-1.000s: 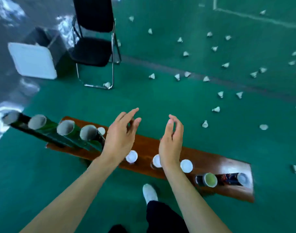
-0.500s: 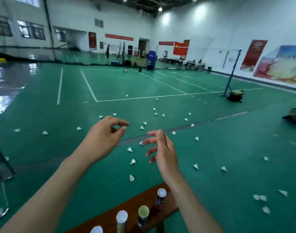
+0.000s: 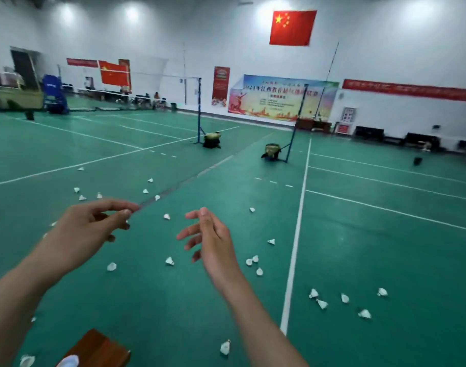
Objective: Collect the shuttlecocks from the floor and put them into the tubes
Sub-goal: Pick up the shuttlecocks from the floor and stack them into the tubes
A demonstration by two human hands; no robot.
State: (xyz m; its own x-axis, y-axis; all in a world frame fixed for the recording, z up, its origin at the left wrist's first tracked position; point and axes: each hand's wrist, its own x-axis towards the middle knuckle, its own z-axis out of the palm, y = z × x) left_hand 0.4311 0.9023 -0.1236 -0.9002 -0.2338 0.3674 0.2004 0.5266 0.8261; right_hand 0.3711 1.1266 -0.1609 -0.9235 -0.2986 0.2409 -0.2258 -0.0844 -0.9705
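Several white shuttlecocks lie scattered over the green court floor, one near my feet point(image 3: 225, 347), one ahead point(image 3: 169, 261) and a cluster at the right point(image 3: 322, 303). My left hand point(image 3: 86, 229) is raised in front of me, fingers loosely curved, holding nothing. My right hand point(image 3: 210, 239) hangs beside it, fingers relaxed and spread, also holding nothing. A white tube cap point(image 3: 68, 361) shows at the bottom edge on the end of the wooden bench point(image 3: 99, 348). The other tubes are out of view.
Two net posts with weighted bases point(image 3: 212, 140) point(image 3: 272, 151) stand ahead on the court. A white court line point(image 3: 292, 255) runs forward on my right. Banners, flags and seats line the far wall.
My view has swung right and upward, away from the bench and tubes, toward the open court. Both hands stay raised and hold nothing.
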